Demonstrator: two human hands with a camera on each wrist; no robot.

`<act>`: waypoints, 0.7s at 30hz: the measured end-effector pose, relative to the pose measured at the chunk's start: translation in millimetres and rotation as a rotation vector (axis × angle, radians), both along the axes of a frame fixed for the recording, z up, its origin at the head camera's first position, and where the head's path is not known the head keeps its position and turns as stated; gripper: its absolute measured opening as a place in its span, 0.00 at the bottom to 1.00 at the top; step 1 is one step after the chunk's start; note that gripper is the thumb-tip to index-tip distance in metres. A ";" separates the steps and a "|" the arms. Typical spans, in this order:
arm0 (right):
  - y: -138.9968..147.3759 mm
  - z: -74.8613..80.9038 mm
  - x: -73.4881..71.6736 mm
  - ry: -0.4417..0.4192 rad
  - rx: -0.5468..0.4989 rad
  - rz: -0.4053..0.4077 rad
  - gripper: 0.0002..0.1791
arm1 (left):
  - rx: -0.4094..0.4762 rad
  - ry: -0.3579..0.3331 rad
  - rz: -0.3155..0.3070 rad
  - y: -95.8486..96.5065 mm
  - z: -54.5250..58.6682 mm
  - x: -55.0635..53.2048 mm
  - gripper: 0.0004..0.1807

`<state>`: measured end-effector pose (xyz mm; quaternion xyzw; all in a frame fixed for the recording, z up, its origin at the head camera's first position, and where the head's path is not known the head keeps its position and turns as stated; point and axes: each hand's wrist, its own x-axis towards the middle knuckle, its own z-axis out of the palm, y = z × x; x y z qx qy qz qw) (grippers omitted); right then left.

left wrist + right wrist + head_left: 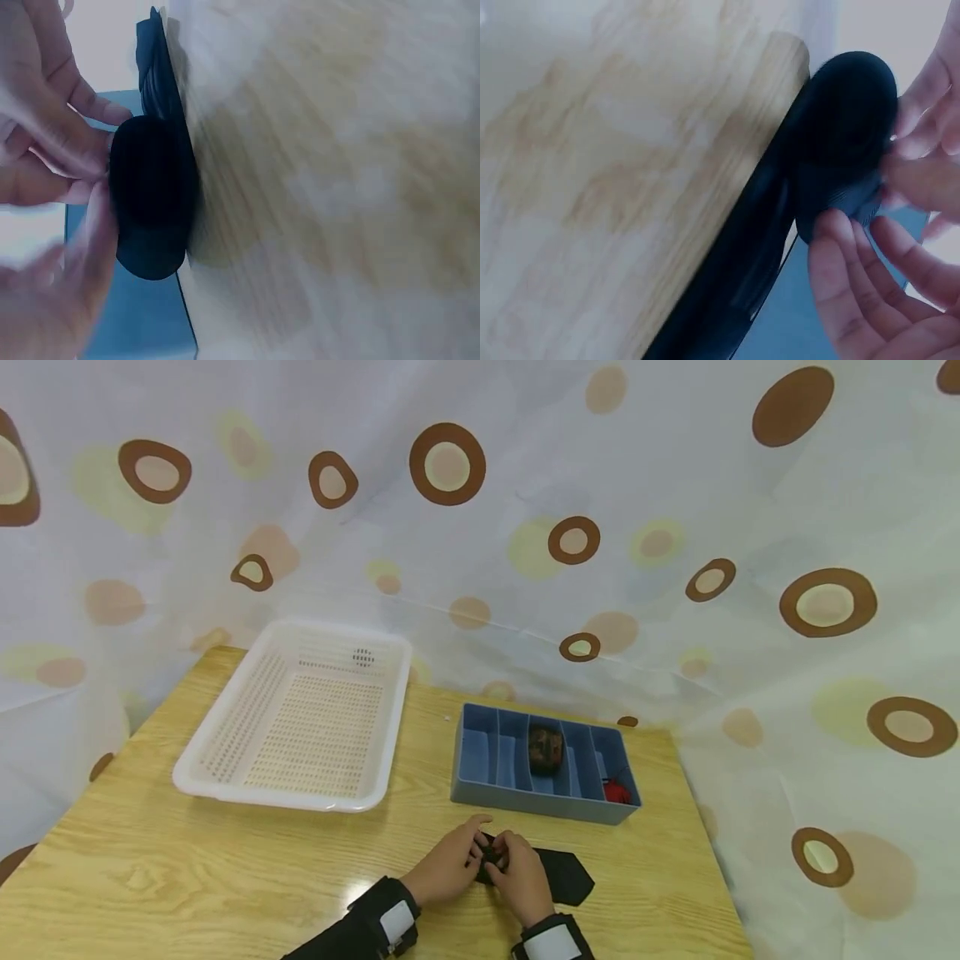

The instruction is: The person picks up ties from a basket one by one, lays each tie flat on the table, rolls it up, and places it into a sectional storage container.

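A black necktie (568, 877) lies on the wooden table, one part wound into a roll. Its flat, pointed end stretches out to the right in the head view. My left hand (445, 862) holds the near side of the roll from the left, thumb and fingers on its top edge. From the other side my right hand (522, 878) pinches the same roll. Both wrist views show the roll (150, 195) standing on its side, with fingertips (832, 236) pressed against it and the loose length running off along the table.
Behind the hands stands a blue divided box (536, 802). It holds a dark patterned bundle (546, 750) in the middle compartment and a red item (617, 791) at the right end. A white plastic basket (281, 800) sits to the left. A patterned cloth (480, 568) hangs behind the table.
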<state>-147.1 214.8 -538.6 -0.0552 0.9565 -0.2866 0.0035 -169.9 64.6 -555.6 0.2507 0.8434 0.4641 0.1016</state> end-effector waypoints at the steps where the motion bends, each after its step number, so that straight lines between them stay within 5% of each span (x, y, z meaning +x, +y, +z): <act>1: -0.2 -1.0 0.2 -0.003 0.001 -0.001 0.11 | -0.001 -0.001 0.046 -2.7 -0.4 0.6 0.29; 5: -0.2 -3.8 0.1 -0.014 -0.010 0.003 0.10 | -0.028 -0.025 0.146 -13.0 -2.9 1.9 0.30; 9: 0.3 -5.1 -0.5 -0.041 -0.050 0.003 0.09 | 0.014 -0.080 0.117 -16.5 -1.5 2.1 0.30; 15: -2.8 -8.7 -0.5 -0.026 0.030 0.013 0.08 | 0.043 -0.024 0.125 -11.6 7.7 5.6 0.28; 21: -4.9 -12.3 -1.5 -0.008 0.113 0.006 0.12 | -0.046 0.047 0.095 -3.2 16.1 12.0 0.26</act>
